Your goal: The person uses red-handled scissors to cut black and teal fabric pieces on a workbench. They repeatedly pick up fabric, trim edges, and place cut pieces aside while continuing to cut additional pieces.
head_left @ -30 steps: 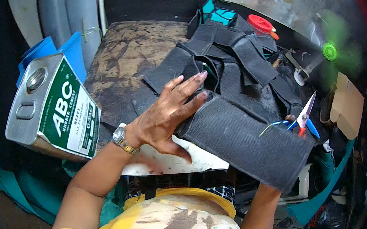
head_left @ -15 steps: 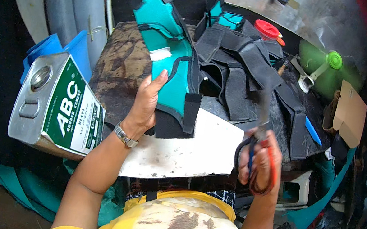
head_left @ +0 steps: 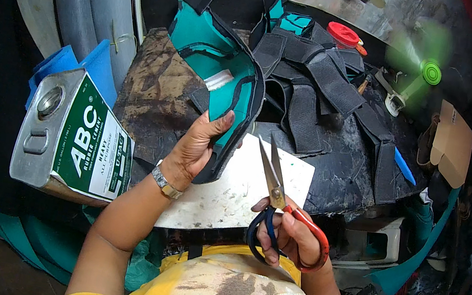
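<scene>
The left hand (head_left: pixel 196 147) covers the lower edge of the teal pad (head_left: pixel 223 71), its fingers tucked out of sight behind it. The small green fan (head_left: pixel 423 75) is a blur. Straps (head_left: pixel 313 86) hide much of the surface (head_left: pixel 343 171).

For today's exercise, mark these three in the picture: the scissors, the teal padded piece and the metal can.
scissors (head_left: pixel 275 181): head view, on the blades.
teal padded piece (head_left: pixel 224 65): head view, on its teal lining.
metal can (head_left: pixel 46 117): head view, on its grey top face.

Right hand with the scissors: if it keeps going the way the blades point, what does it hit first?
Probably the teal-and-black padded piece held up by the left hand. The scissors in the right hand point up-left over the pale board; depth is unclear.
</scene>
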{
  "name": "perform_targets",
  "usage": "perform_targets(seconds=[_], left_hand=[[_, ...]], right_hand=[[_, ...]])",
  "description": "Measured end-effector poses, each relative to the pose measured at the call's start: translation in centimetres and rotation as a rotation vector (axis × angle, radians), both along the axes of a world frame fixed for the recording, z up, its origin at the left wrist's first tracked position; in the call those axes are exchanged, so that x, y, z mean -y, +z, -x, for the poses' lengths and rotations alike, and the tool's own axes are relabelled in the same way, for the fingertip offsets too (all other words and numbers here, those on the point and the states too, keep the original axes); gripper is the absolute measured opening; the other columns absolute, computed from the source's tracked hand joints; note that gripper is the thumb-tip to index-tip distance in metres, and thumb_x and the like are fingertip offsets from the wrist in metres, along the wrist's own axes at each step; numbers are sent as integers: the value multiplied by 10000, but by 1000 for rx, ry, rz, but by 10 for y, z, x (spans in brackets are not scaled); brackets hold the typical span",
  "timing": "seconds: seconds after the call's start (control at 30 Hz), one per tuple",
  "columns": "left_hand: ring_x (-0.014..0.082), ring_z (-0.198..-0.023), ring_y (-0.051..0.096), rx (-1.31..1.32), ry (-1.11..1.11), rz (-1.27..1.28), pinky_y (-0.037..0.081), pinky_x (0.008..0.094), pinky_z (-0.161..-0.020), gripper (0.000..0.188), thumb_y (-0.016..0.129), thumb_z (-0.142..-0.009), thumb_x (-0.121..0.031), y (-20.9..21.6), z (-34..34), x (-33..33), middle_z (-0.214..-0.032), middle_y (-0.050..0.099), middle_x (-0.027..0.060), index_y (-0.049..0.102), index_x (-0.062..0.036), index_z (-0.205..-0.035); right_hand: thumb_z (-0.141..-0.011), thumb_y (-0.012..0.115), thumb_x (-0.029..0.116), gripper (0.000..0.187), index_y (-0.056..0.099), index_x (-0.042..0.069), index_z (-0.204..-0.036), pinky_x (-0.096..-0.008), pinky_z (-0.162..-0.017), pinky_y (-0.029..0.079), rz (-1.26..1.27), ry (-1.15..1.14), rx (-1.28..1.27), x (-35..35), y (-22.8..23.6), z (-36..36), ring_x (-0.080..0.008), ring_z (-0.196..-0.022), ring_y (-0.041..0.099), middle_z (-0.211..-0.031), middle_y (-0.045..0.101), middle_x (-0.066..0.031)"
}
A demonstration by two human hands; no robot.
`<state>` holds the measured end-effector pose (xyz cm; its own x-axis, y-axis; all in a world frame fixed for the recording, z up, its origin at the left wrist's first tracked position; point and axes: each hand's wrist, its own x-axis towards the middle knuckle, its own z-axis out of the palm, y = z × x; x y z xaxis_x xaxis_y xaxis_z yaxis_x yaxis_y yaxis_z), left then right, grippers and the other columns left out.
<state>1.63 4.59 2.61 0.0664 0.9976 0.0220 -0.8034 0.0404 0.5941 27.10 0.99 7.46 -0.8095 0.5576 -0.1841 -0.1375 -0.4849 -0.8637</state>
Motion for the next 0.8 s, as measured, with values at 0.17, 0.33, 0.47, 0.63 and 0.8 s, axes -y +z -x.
perform_targets(seconds=[0.17, 0.33, 0.47, 0.63, 0.8], left_hand=[[128, -704, 666, 59, -7, -8, 586, 209, -454, 213, 536, -976, -191, -5, -3, 1, -999, 583, 111, 473, -25, -1094], [126, -707, 630, -58, 61, -1, 586, 202, -477, 207, 510, -989, -205, -6, -2, -2, -997, 556, 99, 485, -35, -1105], [86, -626, 612, 75, -115, -78, 479, 155, -396, 222, 596, -949, -255, 0, -4, 3, -790, 613, 47, 536, -50, -1005], [69, -666, 590, 215, -123, -25, 499, 150, -396, 203, 532, -983, -229, 7, -12, 6, -933, 570, 81, 512, -29, -1004], [110, -680, 585, 241, -195, -95, 520, 162, -418, 250, 512, -989, -244, 1, -12, 7, -934, 570, 130, 525, -13, -1085]], right_hand=[[-959, 444, 331, 473, 408, -57, -1227, -217, -405, 371, 46, 2, -51, 9, 9, 1, -101, -447, 444, -662, 499, -72], [-964, 451, 259, 404, 427, -58, -1213, -200, -387, 360, 142, 29, -128, 12, 17, -7, -87, -413, 427, -646, 502, -59], [-947, 578, 225, 323, 509, 11, -1179, -217, -405, 359, -257, -122, 217, 10, 9, -1, -68, -457, 438, -615, 480, -4], [-767, 768, 182, 610, 526, 67, -1316, -331, -480, 454, -1435, -596, 587, -4, -17, 14, -204, -534, 536, -746, 511, -89], [-677, 802, 185, 729, 529, 99, -1349, -340, -463, 449, -1686, -623, 728, -15, -17, 5, -217, -527, 543, -739, 472, -68]])
